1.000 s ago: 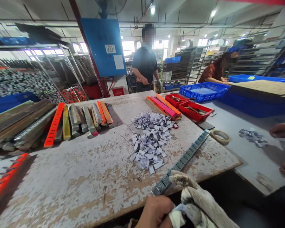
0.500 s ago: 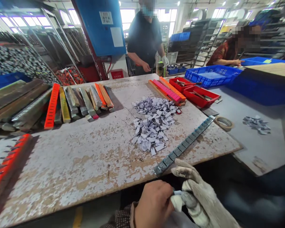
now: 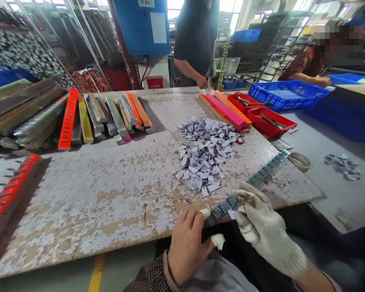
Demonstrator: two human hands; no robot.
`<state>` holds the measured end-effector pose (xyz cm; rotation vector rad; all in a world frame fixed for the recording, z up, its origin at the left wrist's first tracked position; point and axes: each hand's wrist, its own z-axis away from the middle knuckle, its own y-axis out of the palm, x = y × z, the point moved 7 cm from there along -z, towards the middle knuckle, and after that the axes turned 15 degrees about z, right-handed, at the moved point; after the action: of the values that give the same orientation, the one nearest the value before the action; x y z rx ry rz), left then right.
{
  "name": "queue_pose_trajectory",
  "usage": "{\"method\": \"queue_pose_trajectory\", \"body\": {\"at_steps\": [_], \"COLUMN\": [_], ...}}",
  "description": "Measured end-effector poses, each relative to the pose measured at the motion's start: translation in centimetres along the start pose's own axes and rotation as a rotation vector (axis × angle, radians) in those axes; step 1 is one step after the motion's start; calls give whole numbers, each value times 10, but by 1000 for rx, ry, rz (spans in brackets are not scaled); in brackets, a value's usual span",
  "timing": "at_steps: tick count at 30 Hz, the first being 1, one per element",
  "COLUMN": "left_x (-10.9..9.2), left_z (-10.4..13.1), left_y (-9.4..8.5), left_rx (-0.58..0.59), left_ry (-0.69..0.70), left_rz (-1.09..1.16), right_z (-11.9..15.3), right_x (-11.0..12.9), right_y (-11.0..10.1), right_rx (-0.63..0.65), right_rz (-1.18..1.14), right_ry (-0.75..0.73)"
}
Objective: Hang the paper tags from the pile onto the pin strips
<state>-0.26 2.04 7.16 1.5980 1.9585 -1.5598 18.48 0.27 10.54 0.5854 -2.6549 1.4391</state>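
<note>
My left hand (image 3: 191, 239), bare with white wraps on the thumb and a fingertip, is at the table's front edge, thumb and fingers apart, its fingers by the near end of a dark slotted strip (image 3: 264, 171). My right hand (image 3: 261, 227), in a white glove, is closed on a small white piece (image 3: 232, 214) just over the strip and hides part of it. The strip lies slanting along the table's right front edge. Beyond my hands a pile of small white pieces (image 3: 205, 172) is spread on the worn table.
Wooden and coloured bars (image 3: 118, 115) lie at the back left, an orange bar with dark blades (image 3: 10, 194) at the far left. Pink and orange bars (image 3: 228, 109), red trays (image 3: 272, 123), a blue basket (image 3: 287, 95) and tape (image 3: 299, 161) are rightward. Two people are beyond.
My hands have parted. The left has opened near the strip's end; the right has moved up over the strip with the white piece. The view has shifted, and the standing person's hand reaches the table's far edge.
</note>
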Motion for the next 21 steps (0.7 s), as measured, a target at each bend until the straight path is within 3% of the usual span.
{"method": "queue_pose_trajectory", "body": {"at_steps": [6,12,21], "left_x": [23,28,31], "left_z": [5,4,4], "left_y": [20,22,27], "left_rx": [107,163,165], "left_ry": [-72,-102,-94], "left_rz": [-49,84,127], "right_z": [-19,-29,-30], "right_x": [16,24,18], "right_y": [19,32,46], "right_rx": [31,173,212], "right_rz": [318,335,289], "right_ry": [-204,-219,-215]}}
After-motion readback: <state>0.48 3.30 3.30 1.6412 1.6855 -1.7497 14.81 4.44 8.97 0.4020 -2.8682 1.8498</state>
